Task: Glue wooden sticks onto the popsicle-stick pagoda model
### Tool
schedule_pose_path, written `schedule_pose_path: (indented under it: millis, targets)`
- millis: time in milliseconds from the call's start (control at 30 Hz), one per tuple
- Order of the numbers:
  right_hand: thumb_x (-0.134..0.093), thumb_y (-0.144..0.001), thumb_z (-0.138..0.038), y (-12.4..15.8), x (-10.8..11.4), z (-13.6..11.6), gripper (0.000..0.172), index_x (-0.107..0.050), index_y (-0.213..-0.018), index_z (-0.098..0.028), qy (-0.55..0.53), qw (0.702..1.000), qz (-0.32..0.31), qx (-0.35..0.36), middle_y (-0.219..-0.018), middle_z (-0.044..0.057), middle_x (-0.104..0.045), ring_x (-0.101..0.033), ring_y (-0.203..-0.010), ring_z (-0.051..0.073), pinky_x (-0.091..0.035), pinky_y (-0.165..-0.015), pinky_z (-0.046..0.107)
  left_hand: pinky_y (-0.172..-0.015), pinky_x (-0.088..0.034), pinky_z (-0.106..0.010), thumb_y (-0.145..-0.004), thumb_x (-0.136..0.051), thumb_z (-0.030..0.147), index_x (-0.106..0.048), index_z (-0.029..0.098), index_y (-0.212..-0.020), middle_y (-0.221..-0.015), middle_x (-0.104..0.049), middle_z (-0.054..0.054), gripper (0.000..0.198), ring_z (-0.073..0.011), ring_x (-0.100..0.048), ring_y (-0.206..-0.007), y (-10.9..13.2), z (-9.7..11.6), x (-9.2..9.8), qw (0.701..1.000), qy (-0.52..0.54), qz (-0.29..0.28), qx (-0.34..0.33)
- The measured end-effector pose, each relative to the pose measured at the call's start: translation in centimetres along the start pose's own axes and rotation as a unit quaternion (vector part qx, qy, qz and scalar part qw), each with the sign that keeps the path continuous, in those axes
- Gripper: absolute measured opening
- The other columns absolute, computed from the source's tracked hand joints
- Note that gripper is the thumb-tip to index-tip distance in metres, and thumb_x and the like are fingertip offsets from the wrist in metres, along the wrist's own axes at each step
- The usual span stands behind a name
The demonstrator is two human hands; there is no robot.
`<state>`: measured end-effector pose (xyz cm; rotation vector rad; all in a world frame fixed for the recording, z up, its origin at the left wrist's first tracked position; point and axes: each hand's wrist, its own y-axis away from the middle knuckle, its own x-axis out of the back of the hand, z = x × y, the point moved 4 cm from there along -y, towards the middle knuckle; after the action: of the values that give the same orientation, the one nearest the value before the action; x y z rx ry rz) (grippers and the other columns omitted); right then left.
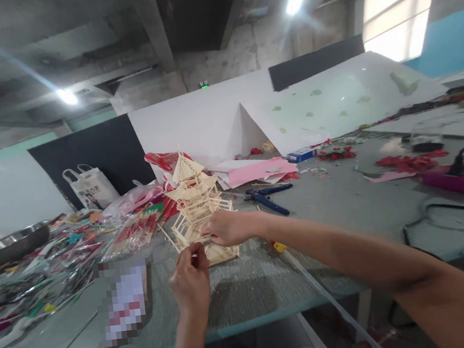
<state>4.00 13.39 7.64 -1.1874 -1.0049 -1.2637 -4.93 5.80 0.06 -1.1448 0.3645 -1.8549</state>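
A tiered pagoda model built of thin pale wooden sticks stands upright on the table, on a flat wooden base. My left hand is at the front left of its lowest tier, thumb and fingers pinched together; whatever lies between them is too small to make out. My right hand reaches in from the right with fingers bent against the lower tier's front. Its fingertips press close to the sticks, and I cannot tell whether they grip one. Both hands partly hide the lower tier.
Blue-handled pliers lie right of the model. A glue stick extends over the table's front edge. At left are a blurred-out packet, bagged sticks and a metal bowl. A purple power strip with cables lies at right.
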Motion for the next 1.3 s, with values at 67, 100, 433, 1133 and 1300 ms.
schedule_pose_path:
  millis: [67, 100, 433, 1133, 1300]
  targets:
    - [-0.048, -0.079, -0.008, 0.0, 0.03, -0.02, 0.019, -0.063, -0.091, -0.007, 0.001, 1.0, -0.002, 0.0, -0.087, 0.011, -0.066, -0.057, -0.079, 0.017, -0.037, -0.067, 0.024, -0.058, -0.04, -0.024, -0.079, -0.052, 0.025, -0.064, 0.019, -0.085, -0.07, -0.069, -0.002, 0.015, -0.0162, -0.065, -0.067, 0.03, 0.0, -0.04, 1.0, -0.006, -0.001, 0.001]
    - [-0.048, -0.079, -0.008, -0.01, 0.01, -0.02, 0.019, -0.063, -0.091, -0.007, 0.002, 1.0, -0.003, 0.001, -0.088, 0.011, -0.066, -0.057, -0.08, 0.017, -0.037, -0.068, 0.024, -0.058, -0.04, -0.024, -0.079, -0.052, 0.025, -0.064, 0.019, -0.085, -0.07, -0.069, -0.002, 0.015, -0.0161, -0.065, -0.067, 0.04, 0.01, -0.05, 1.0, -0.006, -0.001, 0.0]
    - [-0.049, -0.079, -0.009, 0.05, -0.03, 0.08, 0.02, -0.062, -0.094, -0.007, -0.006, 1.0, -0.007, -0.005, -0.09, 0.011, -0.066, -0.057, -0.081, 0.017, -0.037, -0.067, 0.024, -0.059, -0.042, -0.024, -0.079, -0.052, 0.023, -0.064, 0.019, -0.086, -0.075, -0.071, -0.003, 0.015, -0.0154, -0.065, -0.066, 0.13, 0.03, 0.14, 1.0, 0.0, 0.015, -0.027]
    - [-0.049, -0.081, -0.008, 0.13, 0.08, -0.09, 0.021, -0.063, -0.096, -0.005, 0.005, 1.0, -0.006, 0.005, -0.091, 0.011, -0.066, -0.057, -0.081, 0.016, -0.038, -0.07, 0.024, -0.063, -0.044, -0.025, -0.079, -0.052, 0.027, -0.067, 0.018, -0.088, -0.077, -0.071, -0.005, 0.02, -0.0158, -0.065, -0.066, 0.01, -0.32, -0.15, 0.999, -0.006, 0.015, -0.036]
    - [-0.049, -0.081, -0.009, 0.11, 0.05, -0.06, 0.019, -0.063, -0.094, -0.005, 0.01, 1.0, -0.006, 0.01, -0.091, 0.011, -0.066, -0.057, -0.08, 0.016, -0.038, -0.07, 0.024, -0.065, -0.045, -0.025, -0.079, -0.053, 0.026, -0.068, 0.018, -0.089, -0.079, -0.071, -0.005, 0.019, -0.0162, -0.066, -0.068, -0.04, -0.36, -0.17, 1.0, -0.008, 0.009, -0.023]
